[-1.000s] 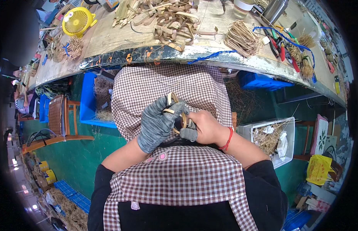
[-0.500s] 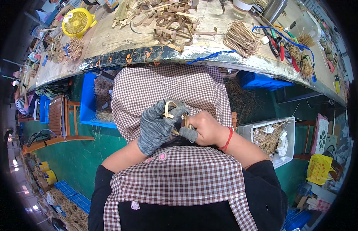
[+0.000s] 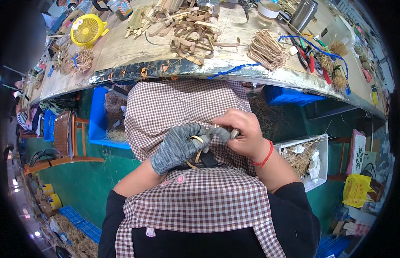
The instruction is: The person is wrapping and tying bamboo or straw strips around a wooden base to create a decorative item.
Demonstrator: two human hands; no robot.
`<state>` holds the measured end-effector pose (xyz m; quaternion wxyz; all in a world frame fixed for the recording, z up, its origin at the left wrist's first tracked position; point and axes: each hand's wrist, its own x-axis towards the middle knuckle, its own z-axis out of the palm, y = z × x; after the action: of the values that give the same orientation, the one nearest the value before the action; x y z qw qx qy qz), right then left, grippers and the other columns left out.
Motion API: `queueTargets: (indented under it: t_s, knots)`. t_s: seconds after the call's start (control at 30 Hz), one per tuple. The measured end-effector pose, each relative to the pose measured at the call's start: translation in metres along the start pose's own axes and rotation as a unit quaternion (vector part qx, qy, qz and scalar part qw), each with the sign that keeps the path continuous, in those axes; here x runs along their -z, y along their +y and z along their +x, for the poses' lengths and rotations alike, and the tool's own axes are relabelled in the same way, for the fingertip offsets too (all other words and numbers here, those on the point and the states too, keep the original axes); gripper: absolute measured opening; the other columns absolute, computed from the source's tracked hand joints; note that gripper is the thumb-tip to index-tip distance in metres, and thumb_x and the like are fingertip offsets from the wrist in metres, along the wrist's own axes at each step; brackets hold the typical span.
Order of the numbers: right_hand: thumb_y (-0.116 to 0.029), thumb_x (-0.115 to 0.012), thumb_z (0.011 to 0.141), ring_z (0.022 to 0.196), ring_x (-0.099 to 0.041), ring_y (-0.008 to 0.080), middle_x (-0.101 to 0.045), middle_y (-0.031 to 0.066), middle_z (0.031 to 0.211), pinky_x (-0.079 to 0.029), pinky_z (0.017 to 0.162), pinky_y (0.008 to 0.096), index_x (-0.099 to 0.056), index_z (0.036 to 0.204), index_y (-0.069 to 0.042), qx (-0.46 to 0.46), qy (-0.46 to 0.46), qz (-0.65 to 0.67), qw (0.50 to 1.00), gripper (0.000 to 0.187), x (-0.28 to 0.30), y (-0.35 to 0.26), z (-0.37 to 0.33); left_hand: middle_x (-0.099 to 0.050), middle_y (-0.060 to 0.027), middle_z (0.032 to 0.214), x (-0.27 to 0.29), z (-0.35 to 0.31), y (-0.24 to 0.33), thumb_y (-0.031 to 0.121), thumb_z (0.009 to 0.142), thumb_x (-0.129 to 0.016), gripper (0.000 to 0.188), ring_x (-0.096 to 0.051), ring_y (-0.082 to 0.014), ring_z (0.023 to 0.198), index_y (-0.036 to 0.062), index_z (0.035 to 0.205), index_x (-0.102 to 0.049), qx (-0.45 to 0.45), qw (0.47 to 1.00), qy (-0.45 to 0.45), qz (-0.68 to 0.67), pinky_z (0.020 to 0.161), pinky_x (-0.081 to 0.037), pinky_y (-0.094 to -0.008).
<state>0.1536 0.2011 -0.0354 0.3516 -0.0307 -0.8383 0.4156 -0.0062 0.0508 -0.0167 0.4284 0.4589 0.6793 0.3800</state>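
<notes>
Over my lap, my left hand (image 3: 182, 144), in a grey knitted glove, is closed around a pale, thin, curved strip (image 3: 196, 138) that looks like split bamboo or cane. Part of it loops out below the fingers. Close beside it, my right hand (image 3: 246, 131) is bare except for a grey cover on a digit, and a red cord circles the wrist. A short, dull-coloured object (image 3: 235, 133) pokes out of its closed fingers; most of it is hidden, so its kind is unclear. The fingertips of both hands meet. Beneath them lies a brown-checked apron (image 3: 182, 99).
A wooden workbench (image 3: 122, 47) spans the front, bearing curled strips (image 3: 195, 34), a coiled bundle (image 3: 267, 49), pliers (image 3: 311, 62), a yellow fan (image 3: 87, 30) and a steel flask (image 3: 304, 15). A blue crate (image 3: 96, 120) stands left, a white scrap bin (image 3: 322, 167) right.
My right hand has moved right and turned, its knuckles now higher. My left hand has dropped slightly and its fingers point more to the right. The strip's loop shows less above the glove.
</notes>
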Motion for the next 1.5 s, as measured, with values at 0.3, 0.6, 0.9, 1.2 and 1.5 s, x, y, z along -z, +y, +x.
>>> queueTargets:
  t_s: [0.3,0.6,0.9,1.2,1.5]
  knots:
    - [0.001,-0.071,0.055,0.066,-0.065,0.0278,-0.065,0.0092,0.078,-0.051,0.056,0.0346,-0.064,0.093,-0.005,0.071,0.045,-0.165,0.983,0.039,0.006,0.007,-0.009,-0.069,-0.0058,0.078,0.001,0.003,0.002,0.025,0.092,-0.066,0.025,-0.064,-0.0103,0.069,0.0003,0.095,-0.068,0.090,0.982,0.053,-0.155,0.062,-0.052,-0.0259]
    - [-0.001,-0.073,0.079,0.062,-0.060,0.0147,-0.064,0.0072,0.073,-0.047,0.057,0.0273,-0.064,0.082,-0.001,-0.179,0.179,0.077,0.964,0.009,-0.011,-0.006,-0.020,-0.064,-0.0015,0.078,-0.003,0.000,0.000,0.011,0.084,-0.074,0.032,-0.063,-0.0113,0.073,0.0029,0.113,-0.063,-0.054,0.960,0.015,-0.275,0.063,-0.053,-0.0244]
    - [-0.004,-0.074,0.076,0.066,-0.063,0.0187,-0.066,0.0093,0.077,-0.049,0.059,0.0287,-0.065,0.085,-0.001,-0.108,0.064,0.155,0.980,0.013,-0.021,-0.007,-0.023,-0.071,-0.0043,0.086,-0.003,-0.005,-0.001,0.011,0.086,-0.072,0.019,-0.065,-0.0102,0.077,0.0020,0.103,-0.070,-0.023,0.997,0.015,-0.074,0.067,-0.053,-0.0243]
    - [-0.015,-0.076,0.078,0.065,-0.059,0.0175,-0.062,0.0078,0.078,-0.044,0.058,0.0289,-0.062,0.092,-0.003,-0.116,-0.008,0.140,0.983,0.023,-0.018,-0.007,-0.024,-0.072,-0.0068,0.088,0.000,-0.001,-0.016,0.017,0.087,-0.070,0.019,-0.069,-0.0193,0.076,0.0047,0.101,-0.070,-0.216,0.967,0.019,0.133,0.069,-0.056,-0.0297]
    - [-0.013,-0.066,0.072,0.068,-0.059,0.0318,-0.059,0.0120,0.078,-0.046,0.060,0.0406,-0.060,0.103,-0.003,0.018,-0.046,-0.066,0.997,0.033,-0.019,0.002,-0.022,-0.071,-0.0069,0.088,0.002,-0.004,-0.010,0.018,0.087,-0.068,0.016,-0.068,-0.0219,0.074,0.0085,0.099,-0.071,-0.264,0.939,0.034,0.220,0.066,-0.054,-0.0314]
